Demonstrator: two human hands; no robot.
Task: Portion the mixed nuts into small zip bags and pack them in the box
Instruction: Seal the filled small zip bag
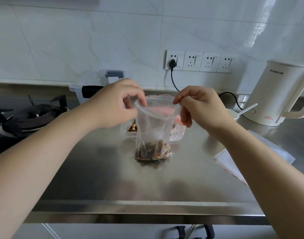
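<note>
- Gas burner [25, 116] sits far left, beside the steel counter [130, 183].
- Left hand [116, 104] and right hand [201, 107] pinch the open small zip bag [153, 131], nuts [153, 150] at its bottom, standing mid-counter.
- White kettle [275, 94] stands right, against the tiled wall [78, 40].

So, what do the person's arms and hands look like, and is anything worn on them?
Both forearms are bare for their whole visible length; no sleeve shows in the frame. The left hand and the right hand wear no gloves. I see no ring, watch or bracelet on either. The fingernails look short and unpainted.
</note>
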